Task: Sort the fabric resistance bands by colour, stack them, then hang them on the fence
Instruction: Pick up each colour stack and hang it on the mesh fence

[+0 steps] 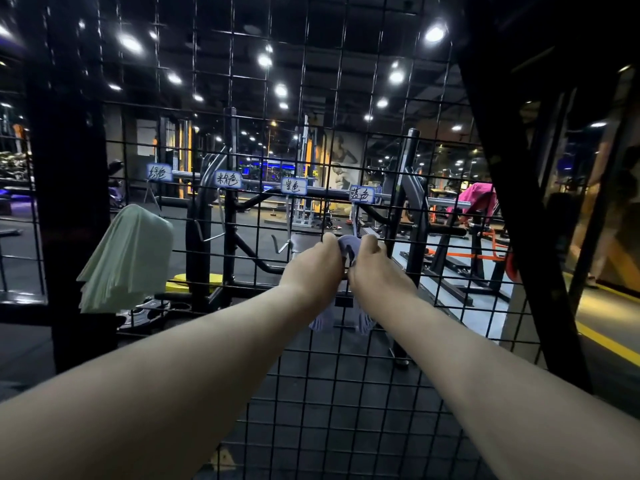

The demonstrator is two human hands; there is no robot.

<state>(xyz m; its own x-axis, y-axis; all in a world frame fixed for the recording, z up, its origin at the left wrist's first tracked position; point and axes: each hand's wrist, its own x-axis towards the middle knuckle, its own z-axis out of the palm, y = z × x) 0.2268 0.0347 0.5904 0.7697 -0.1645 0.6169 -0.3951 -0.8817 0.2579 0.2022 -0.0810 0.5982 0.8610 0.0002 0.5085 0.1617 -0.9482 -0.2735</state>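
The fingers (330, 241) of the left hand (313, 270) and the fingers (371, 241) of the right hand (377, 271) are curled and pressed close together. Between them the folded top of a pale blue stack of bands (348, 244) is pinched from both sides. The stack is held against the fence (249, 375), a little right of the middle of the frame and directly below the blue label (362, 195). Its loose ends hang down under the wrists. Whether the fold is already seated on a hook cannot be told, because that place is covered by the hands (only a thin silver wire is seen going down from the label).

Further out, at the left of the frame, a green stack (128, 258) is already hung below the green label (159, 173). Between these two stacks a pink label (227, 179) and a purple label (293, 186) are fixed to the mesh. The pink hook (214, 233) and the purple hook (282, 245) under them are bare.

It is judged that one colour is finished and a second is being hung now. The pink and purple bands are left to be hung. They are not seen anywhere in the frame, so it cannot be said if they are sorted and stacked.
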